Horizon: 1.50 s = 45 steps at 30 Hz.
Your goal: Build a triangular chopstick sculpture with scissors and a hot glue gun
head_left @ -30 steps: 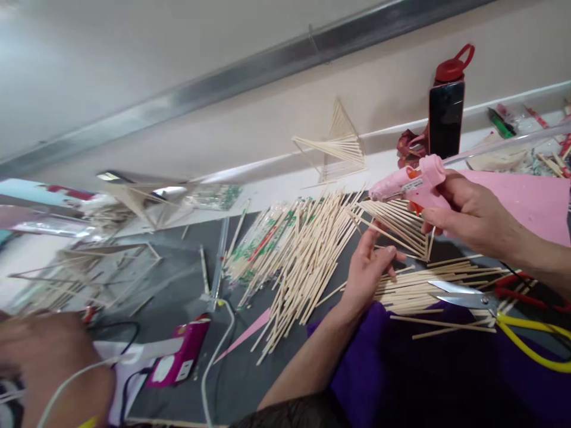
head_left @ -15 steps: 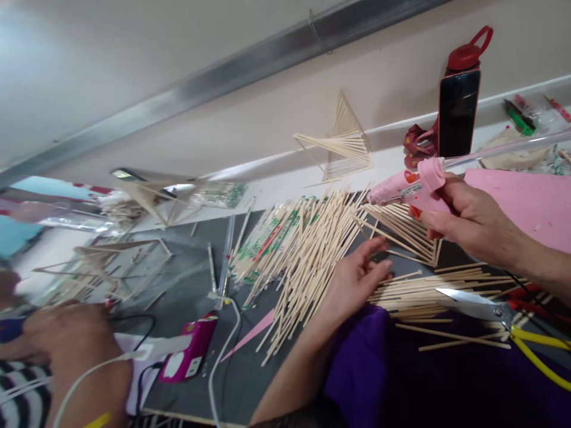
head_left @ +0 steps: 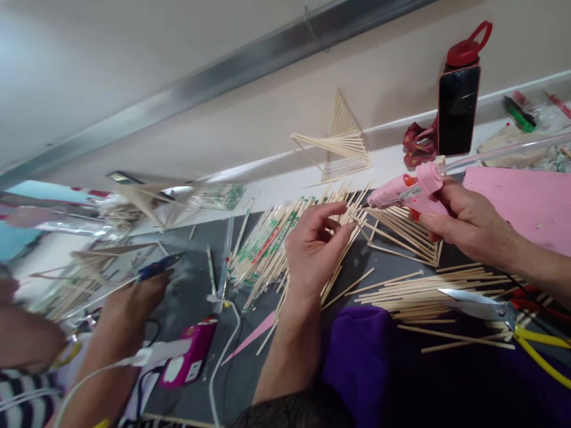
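Note:
My right hand (head_left: 464,223) is wrapped round a pink glue gun (head_left: 408,189), its nozzle pointing left at the corner of a stick frame. That frame (head_left: 401,232), made of thin wooden sticks fanned side by side, rests on the dark grey table. My left hand (head_left: 314,249) is over the pile of loose sticks (head_left: 285,261), thumb and index finger bent toward the frame's left corner near the nozzle. The fingertips are close to that corner; whether they pinch a stick is too small to tell.
Scissors (head_left: 504,312) with yellow handles lie across sticks at the right. Behind stand another stick model (head_left: 348,145), a phone (head_left: 458,110) and a red-capped bottle (head_left: 463,53). A magenta box (head_left: 190,351) sits left. Another person's hand (head_left: 138,303) holds a blue glue gun (head_left: 159,267).
My left hand has moved up and left, from the near side of the frame to its left corner. My right hand has barely moved. The other person's hand has shifted right.

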### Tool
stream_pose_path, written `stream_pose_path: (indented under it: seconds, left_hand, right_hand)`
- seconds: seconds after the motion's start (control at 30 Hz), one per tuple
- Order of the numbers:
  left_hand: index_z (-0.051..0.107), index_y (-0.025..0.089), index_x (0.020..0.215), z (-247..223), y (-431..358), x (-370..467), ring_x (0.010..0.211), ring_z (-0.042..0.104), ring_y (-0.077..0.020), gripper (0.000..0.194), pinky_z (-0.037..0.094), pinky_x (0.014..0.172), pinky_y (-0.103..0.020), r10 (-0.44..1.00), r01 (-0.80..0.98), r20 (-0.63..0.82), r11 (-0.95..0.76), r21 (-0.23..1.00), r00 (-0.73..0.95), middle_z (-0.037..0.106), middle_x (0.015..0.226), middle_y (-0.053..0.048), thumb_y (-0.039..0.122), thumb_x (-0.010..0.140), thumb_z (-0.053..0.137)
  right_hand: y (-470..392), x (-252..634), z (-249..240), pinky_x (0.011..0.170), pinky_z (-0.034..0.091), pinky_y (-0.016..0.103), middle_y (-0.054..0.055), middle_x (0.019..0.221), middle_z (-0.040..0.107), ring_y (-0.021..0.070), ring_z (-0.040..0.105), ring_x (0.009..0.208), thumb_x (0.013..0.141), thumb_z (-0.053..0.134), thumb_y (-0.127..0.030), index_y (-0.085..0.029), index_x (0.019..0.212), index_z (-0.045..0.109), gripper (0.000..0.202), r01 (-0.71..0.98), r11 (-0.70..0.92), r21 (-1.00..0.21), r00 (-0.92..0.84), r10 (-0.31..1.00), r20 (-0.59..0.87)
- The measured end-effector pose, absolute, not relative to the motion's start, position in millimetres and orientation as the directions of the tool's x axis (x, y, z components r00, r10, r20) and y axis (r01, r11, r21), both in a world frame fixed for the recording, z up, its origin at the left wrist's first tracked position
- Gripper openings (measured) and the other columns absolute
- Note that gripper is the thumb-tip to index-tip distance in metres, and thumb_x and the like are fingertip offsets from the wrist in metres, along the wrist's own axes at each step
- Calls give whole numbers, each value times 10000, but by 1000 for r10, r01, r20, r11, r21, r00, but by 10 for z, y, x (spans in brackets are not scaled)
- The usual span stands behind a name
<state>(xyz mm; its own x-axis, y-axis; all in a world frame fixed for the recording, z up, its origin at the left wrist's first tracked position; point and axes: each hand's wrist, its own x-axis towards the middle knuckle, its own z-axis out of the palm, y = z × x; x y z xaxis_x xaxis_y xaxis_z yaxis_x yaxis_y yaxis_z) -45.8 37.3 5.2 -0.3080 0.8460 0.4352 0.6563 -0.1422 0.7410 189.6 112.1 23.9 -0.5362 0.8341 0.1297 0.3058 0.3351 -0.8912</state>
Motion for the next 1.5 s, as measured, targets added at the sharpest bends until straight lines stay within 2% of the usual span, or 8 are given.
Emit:
stream_pose_path:
  seconds: [0.3,0.93,1.2,1.5]
  left_hand:
    - [759,241,921,-66,391,-462,563,533,-96,127,413,538,-239,823,619,425,-119,776,-375,680,732,7,245,797,734]
    - [754,230,896,-8,386,-402,528,566,-86,121,441,520,-223,829,567,372,-83,819,-417,672,686,23,261,779,746]
    - [755,232,893,-18,395,-407,517,573,-83,119,441,512,-219,828,561,371,-83,824,-422,653,640,38,239,775,741]
    - [747,243,895,-9,390,-401,518,579,-84,112,439,508,-232,833,564,358,-69,823,-421,691,702,23,257,785,735]
  right_hand:
    - [1125,1881,230,624,429,334,39,742,633,210,606,705,834,534,-376,-193,959,553,222,307,375,-875,-547,822,161]
    - [1121,1866,229,576,399,310,51,732,630,214,584,653,848,491,-394,-160,1084,562,339,390,446,-806,-560,810,177]
    - [1122,1889,201,565,402,298,37,718,627,199,584,637,850,498,-367,-177,1036,549,271,382,454,-805,-569,802,182]
    - [1122,1890,195,548,385,301,27,703,610,188,562,606,848,495,-360,-192,994,547,229,385,478,-789,-555,803,215]
